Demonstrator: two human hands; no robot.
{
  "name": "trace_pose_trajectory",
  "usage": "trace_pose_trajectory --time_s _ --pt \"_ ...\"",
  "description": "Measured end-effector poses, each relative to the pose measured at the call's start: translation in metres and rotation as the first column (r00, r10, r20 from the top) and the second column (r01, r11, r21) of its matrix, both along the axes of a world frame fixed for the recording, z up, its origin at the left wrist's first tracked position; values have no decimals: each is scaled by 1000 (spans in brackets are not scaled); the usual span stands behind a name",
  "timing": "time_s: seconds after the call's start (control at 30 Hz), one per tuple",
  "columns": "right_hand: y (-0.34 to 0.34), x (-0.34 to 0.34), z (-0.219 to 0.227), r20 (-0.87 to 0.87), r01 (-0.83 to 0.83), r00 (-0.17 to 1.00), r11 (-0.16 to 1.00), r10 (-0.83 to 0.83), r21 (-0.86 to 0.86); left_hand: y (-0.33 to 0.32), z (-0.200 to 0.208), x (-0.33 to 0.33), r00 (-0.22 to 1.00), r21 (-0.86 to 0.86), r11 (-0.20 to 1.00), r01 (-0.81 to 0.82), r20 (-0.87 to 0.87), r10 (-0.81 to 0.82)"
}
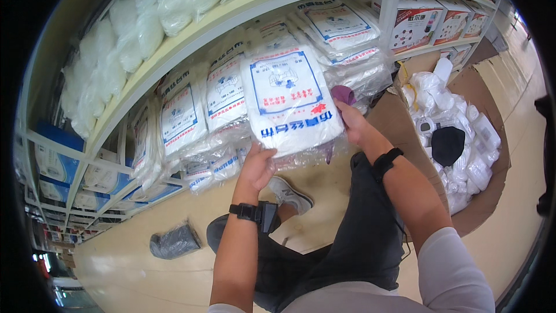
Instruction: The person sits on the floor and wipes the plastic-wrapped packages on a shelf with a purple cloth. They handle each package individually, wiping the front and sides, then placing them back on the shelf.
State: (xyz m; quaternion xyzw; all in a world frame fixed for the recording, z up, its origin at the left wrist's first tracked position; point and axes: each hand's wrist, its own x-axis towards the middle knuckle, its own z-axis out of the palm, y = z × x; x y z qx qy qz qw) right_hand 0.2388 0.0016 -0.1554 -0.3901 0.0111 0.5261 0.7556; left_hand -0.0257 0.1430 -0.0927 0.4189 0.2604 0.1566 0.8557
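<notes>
A flat white packet (292, 104) in clear plastic, printed with a blue frame and red and blue characters, is held between both my hands in front of the shelf. My left hand (259, 167) grips its near left corner, thumb on top and the other fingers partly hidden beneath. At its right edge, my right hand (356, 126) is closed on the side, some fingertips out of sight. A bunched purple cloth (343, 95) shows beside the right fingers; whether they touch it I cannot tell. Stacks of similar packets (226, 90) lie behind and to the left.
Bulging white bags (139, 26) fill the upper shelf (231, 20). To the right, an open cardboard box (492, 188) holds many white wrapped items and a black cloth (447, 145). Printed cartons (417, 23) stand beyond it. A dark grey plastic-wrapped bundle (175, 240) lies on the floor.
</notes>
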Motion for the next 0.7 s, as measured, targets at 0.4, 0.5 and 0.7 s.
trace_pose_trajectory --time_s 0.4,0.5,0.7 --pt "-5 -14 35 99 4 995 995 6 -100 16 -10 26 979 68 990 -120 -159 130" --pt "-8 -19 32 166 88 984 990 -69 -110 8 -12 22 982 129 983 -129 -124 146" --pt "-18 -49 45 343 52 939 989 -1 -141 8 -20 -32 993 -225 974 25 121 2"
